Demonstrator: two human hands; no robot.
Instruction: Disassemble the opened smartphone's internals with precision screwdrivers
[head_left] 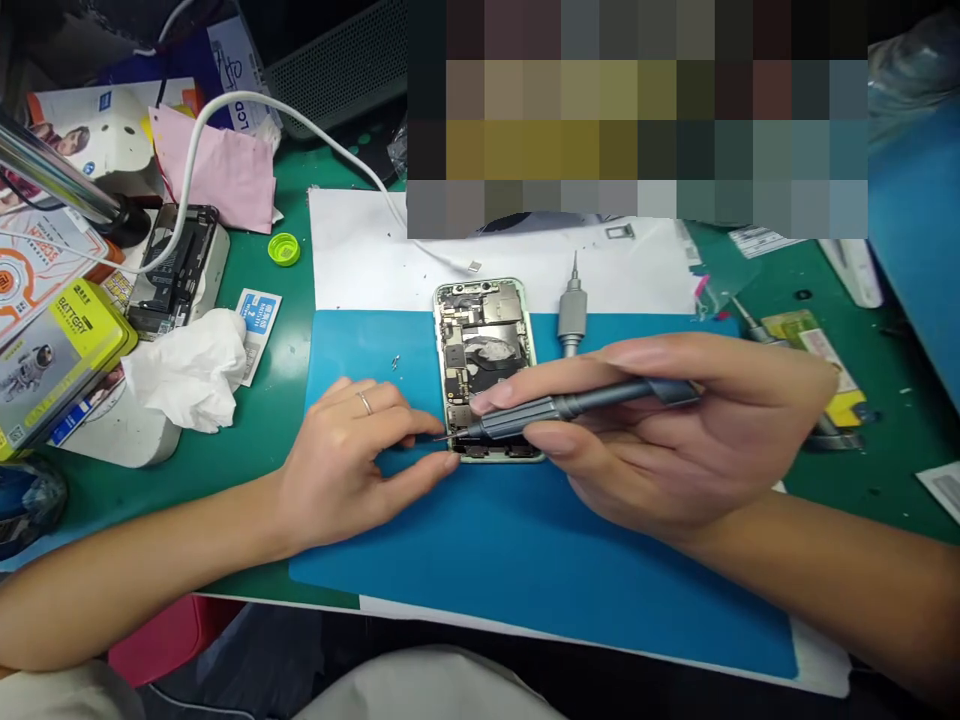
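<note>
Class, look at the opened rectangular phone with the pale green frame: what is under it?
The opened phone lies over the flat blue mat, its far end over the white paper sheet. Its underside and anything directly beneath are covered.

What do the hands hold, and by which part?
Right hand: a screwdriver, by its handle. Left hand: at the phone's lower corner; whether it grips cannot be told.

Part of the loose screwdriver (572, 312) hides behind the right hand (697, 430), mosaic squares (637, 110) blot the upper view, and those specks (395, 362)? Too tiny to tell!
</note>
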